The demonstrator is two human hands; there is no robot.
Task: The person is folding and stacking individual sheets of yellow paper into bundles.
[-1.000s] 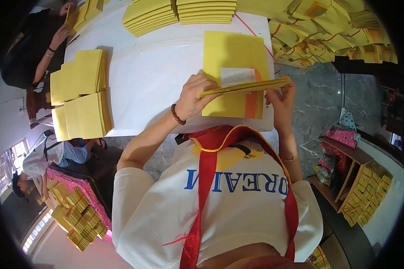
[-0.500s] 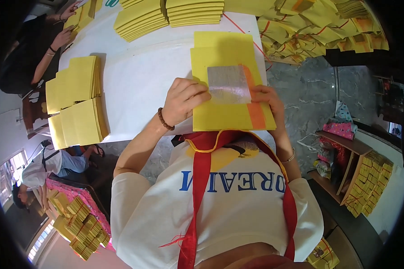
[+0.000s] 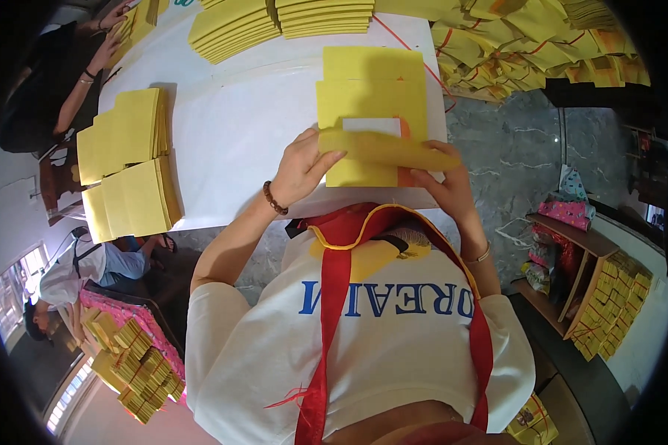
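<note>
the left hand and the right hand both gripped a folded yellow paper sheet, held just above the near edge of the white table. the left hand's thumb and fingers were closed on the sheet's left end, pinching it; the right hand was closed on its right end, fingers underneath, thumb hidden from view. the sheet curved over like a soft roll, so it was mid-fold or being lifted off the pile.

under it lay a stack of yellow paper, flat on the table, with a pale silvery square and an orange strip showing on the top sheet. the held sheet touched or sat just over this stack; i could not tell which.

judging from the way it bent, the paper was thin, very light and limp, with no stiffness of its own. it would crease or tear easily and could slide off the smooth pile, so a gentle pinch at both short ends, as it was held here, looked the sound way to take it.

further stacks of yellow sheets lay at the table's left edge, well apart from the hands, and more bundles sat at the far edge. another person's hands were at work at the far left corner.
</note>
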